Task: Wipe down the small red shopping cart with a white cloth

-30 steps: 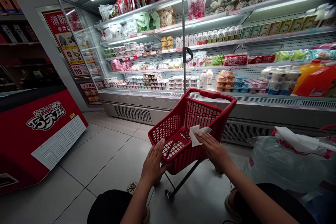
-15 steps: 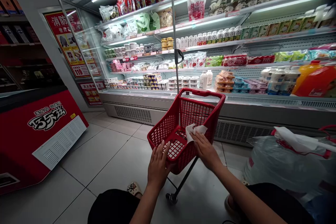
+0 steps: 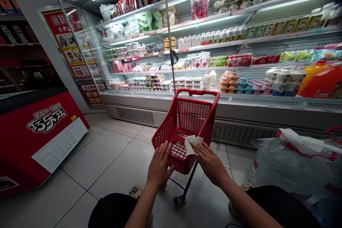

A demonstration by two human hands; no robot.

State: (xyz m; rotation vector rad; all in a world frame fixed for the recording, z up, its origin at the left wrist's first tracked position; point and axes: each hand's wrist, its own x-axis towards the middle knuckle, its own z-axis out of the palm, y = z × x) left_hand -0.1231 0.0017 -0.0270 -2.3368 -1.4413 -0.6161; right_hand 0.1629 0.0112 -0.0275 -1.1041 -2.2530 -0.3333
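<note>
At 10 o'clock, a boxy red freezer with a white vented panel [image 3: 45, 139] is sitting at an angle. The bare left hand [image 3: 160, 167] is resting on the cart's near rim at its 7 o'clock, fingers extended, thumb apart, nothing clamped, probably so the basket isn't rolling off. The small red plastic shopping cart with lattice sides [image 3: 166, 126] is standing at 12 o'clock, near the silver base of a lit fridge display [image 3: 144, 106] (wheels are showing underneath, so bracing makes sense). At the cart's 5 o'clock, a crumpled white tissue [image 3: 190, 145] is lying over the rim under the bare right hand [image 3: 211, 162]. Those fingers are staying together and nearly flat, seemingly so the tissue isn't slipping; can't tell if the thumb's pinching. At 2 o'clock, a bulky clear plastic bundle [image 3: 288, 164] is sitting.
</note>
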